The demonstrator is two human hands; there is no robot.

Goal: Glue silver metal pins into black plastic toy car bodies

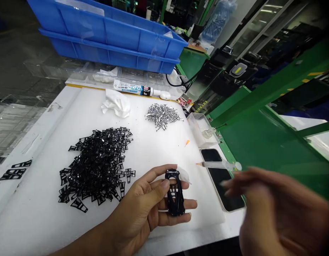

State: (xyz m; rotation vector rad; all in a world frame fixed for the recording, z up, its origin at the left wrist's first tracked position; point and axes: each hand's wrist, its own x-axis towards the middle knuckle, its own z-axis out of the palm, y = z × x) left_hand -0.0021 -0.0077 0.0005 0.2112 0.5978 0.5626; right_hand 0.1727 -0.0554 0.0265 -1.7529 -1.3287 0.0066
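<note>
My left hand (150, 202) holds a black car-shaped frame (175, 195) between thumb and fingers, with a bit of white tissue (184, 176) beside its top end. Blurred by motion, my right hand (279, 209) is raised at the lower right, near a syringe (217, 165) with an orange tip; whether it holds anything is too smeared to tell. The syringe lies across a phone (224, 188). A large heap of small black parts (97, 163) covers the left of the white work surface (54, 217). Small silvery parts (163, 115) form a pile farther back.
Crumpled white tissue (116, 104) and a glue tube (133, 88) are at the back. Stacked blue bins (111, 35) stand behind them. A clear box (202, 129) sits at the right, by a green panel (260, 142). An orange tip (187, 143) lies on the surface.
</note>
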